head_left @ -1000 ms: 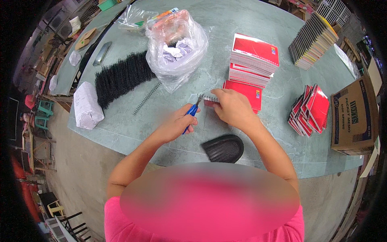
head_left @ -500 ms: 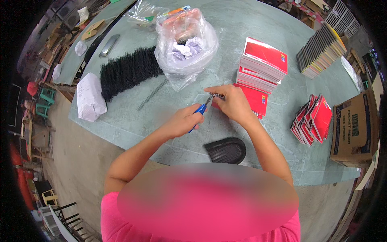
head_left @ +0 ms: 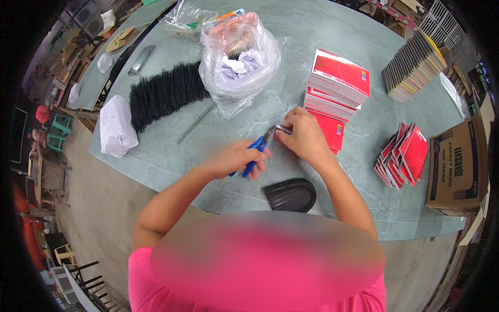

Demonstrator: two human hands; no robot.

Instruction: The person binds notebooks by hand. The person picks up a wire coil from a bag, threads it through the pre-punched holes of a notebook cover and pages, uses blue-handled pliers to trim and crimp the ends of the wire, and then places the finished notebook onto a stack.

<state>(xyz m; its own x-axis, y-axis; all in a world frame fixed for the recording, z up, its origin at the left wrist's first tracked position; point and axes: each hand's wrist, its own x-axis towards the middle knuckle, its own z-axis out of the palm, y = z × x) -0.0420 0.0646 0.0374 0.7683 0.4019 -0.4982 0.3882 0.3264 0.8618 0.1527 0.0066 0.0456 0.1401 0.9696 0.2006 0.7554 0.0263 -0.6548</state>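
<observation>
My left hand (head_left: pixel 236 158) is closed on the blue handles of a pair of pliers (head_left: pixel 254 149), its fingers slightly blurred. The handles are spread, and the jaws point to a short dark spiral coil end (head_left: pixel 283 129). My right hand (head_left: pixel 305 134) pinches a spiral notebook by that coil; the hand covers most of it. Just right of this hand lies a red-covered booklet (head_left: pixel 331 131), in front of a tall stack of red booklets (head_left: pixel 340 75). A single loose coil (head_left: pixel 196 122) rests to the left of the pliers.
A clear plastic bag (head_left: pixel 239 83) of crumpled paper sits beyond my hands, beside many black coils (head_left: pixel 166 93) and a white wrapped bundle (head_left: pixel 118 127). A black ridged piece (head_left: pixel 291 195) lies near me. Finished-looking red notebooks (head_left: pixel 403 156) and a cardboard box (head_left: pixel 457 166) are at right.
The pliers have drawn slightly back from the coil, and their handles have spread as my left fingers loosened. My right hand's forefinger has curled in around the coil.
</observation>
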